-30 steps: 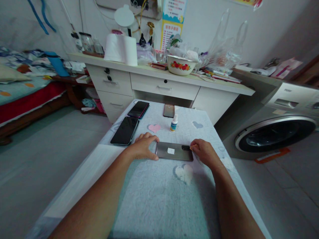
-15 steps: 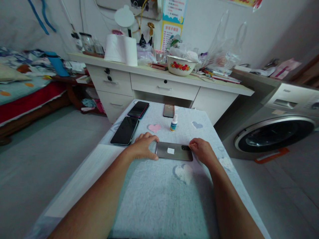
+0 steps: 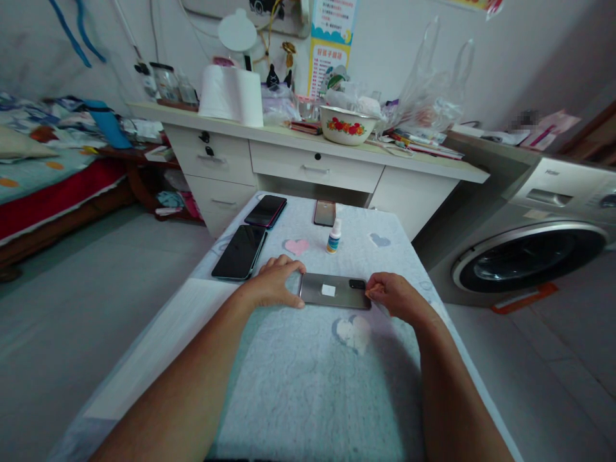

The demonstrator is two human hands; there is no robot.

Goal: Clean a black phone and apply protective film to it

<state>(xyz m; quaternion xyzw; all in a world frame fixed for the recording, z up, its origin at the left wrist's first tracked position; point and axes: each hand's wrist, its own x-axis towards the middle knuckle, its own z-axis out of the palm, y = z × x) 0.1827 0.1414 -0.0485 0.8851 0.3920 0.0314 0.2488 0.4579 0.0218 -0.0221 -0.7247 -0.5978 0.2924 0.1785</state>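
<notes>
A grey phone (image 3: 337, 292) lies back side up on the light blue cloth of the low table (image 3: 308, 385), a small white sticker at its middle and its camera at the right end. My left hand (image 3: 274, 282) curls round the phone's left end, thumb at the near edge and fingers along the far edge. My right hand (image 3: 392, 296) is closed at the phone's right end, fingertips pinched against its near right corner beside the camera.
Two dark phones (image 3: 240, 251) (image 3: 266, 210) lie screen up at the table's left, a third phone (image 3: 325, 212) at the far edge, and a small dropper bottle (image 3: 333, 237) behind the grey phone. A cluttered white desk (image 3: 308, 154) stands beyond, a washing machine (image 3: 534, 244) to the right, a bed (image 3: 43, 173) to the left.
My right hand has shifted slightly at the phone's right end, its fingertips dropping from the camera area to the near right corner. The left hand and the phone have stayed put.
</notes>
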